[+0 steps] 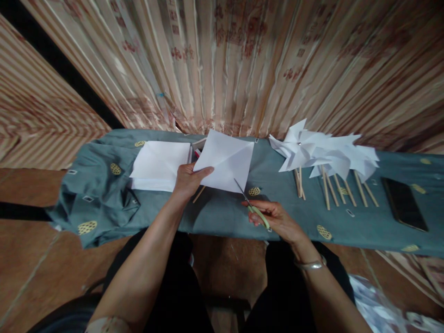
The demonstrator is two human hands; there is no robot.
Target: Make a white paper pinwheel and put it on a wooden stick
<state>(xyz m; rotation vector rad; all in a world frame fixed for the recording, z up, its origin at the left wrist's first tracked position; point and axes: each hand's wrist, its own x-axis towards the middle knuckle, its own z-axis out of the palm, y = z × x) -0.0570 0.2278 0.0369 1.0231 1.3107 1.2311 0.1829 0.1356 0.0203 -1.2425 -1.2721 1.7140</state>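
Note:
My left hand (191, 179) pinches the left corner of a white square sheet of paper (227, 155), thumb on top, holding it above the cloth. Faint crease lines run across the sheet. In my right hand (274, 217) is a pair of scissors (256, 213) with light green handles. Its blades reach over the lower right part of the sheet, pointing toward the middle. Left of the sheet lies a stack of white paper (159, 162). To the right, several white paper pinwheels (299, 142) on wooden sticks lie in a row.
A grey-green patterned cloth (222, 219) covers the narrow table. A dark phone (404, 203) lies at the right. Part of a wooden stick (199, 194) shows below the sheet. Pleated curtains (236, 64) hang behind. A clear plastic bag (374, 305) with white pieces sits on the floor, lower right.

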